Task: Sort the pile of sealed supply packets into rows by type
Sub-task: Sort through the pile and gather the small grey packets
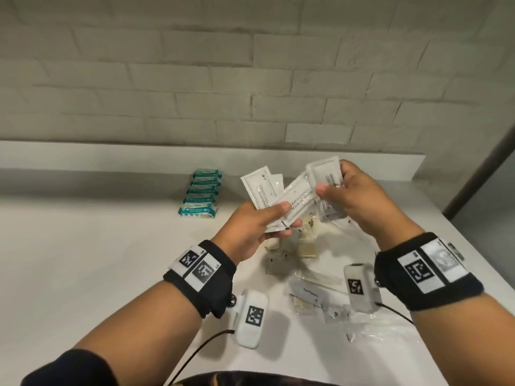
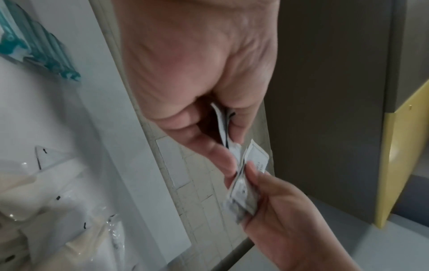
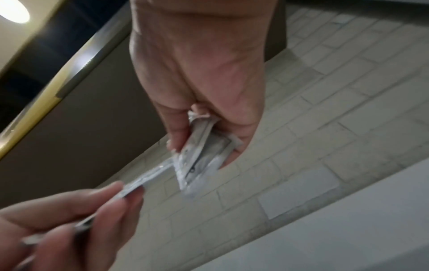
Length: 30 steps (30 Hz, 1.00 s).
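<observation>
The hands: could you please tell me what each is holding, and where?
Left hand pinches white sachets at their lower ends; right hand grips other sachets along one side edge.

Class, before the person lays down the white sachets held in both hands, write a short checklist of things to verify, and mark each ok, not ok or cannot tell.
1. Left hand grips its fanned white sachets: ok.
2. Right hand grips its own sachets: ok.
3. All held sachets are one type: cannot tell, print is blurred.
4. Teal packets already form a row: ok.
5. Pile on the counter is sorted: not ok.
</observation>
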### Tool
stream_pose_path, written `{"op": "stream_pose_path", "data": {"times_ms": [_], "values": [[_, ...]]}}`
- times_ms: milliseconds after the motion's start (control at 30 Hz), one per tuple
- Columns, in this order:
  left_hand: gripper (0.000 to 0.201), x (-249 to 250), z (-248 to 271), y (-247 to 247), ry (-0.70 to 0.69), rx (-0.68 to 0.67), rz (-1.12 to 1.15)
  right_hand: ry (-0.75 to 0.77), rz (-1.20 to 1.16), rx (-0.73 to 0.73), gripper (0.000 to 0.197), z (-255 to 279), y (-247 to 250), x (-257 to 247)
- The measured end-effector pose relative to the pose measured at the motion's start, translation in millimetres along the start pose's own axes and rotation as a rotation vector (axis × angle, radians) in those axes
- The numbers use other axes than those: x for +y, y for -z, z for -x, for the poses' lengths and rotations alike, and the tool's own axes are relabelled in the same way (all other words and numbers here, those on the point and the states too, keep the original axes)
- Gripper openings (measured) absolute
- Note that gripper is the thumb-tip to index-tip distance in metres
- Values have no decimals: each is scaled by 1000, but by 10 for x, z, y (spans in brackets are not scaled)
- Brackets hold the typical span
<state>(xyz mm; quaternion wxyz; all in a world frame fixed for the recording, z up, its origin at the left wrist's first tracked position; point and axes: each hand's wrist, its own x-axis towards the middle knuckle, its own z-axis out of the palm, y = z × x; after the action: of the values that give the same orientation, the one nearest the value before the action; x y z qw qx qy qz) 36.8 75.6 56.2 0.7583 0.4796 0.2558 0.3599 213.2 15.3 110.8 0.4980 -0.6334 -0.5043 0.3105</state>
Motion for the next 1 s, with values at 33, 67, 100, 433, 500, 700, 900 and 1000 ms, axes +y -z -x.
{"op": "stream_pose_path", "data": {"times_ms": [33, 67, 100, 433, 500, 700, 900, 1000], "values": [[16, 0, -16, -13, -41, 31, 14, -18, -62, 62, 27, -37, -14, 7], [19, -2, -32, -21, -78, 62, 35, -65, -217, 95, 29, -63, -33, 28], [20, -2, -50, -26, -100, 86, 59, -126, -407, 90, 31, -81, -62, 63], [39, -64, 46, 93, 186, -96, 1, -244, -621, 271, 52, -117, -245, 500], [39, -18, 87, 186, 211, -122, -48, -170, -617, 286, 50, -121, -118, 493], [23, 43, 92, 329, 176, -27, -585, -63, -431, -116, 22, 71, 38, 47], [24, 79, 87, 245, 281, -163, -884, 347, 718, -485, 28, 39, -171, -295], [17, 78, 50, 221, 280, -132, -888, 548, 1273, -564, 16, 32, -387, -222]]}}
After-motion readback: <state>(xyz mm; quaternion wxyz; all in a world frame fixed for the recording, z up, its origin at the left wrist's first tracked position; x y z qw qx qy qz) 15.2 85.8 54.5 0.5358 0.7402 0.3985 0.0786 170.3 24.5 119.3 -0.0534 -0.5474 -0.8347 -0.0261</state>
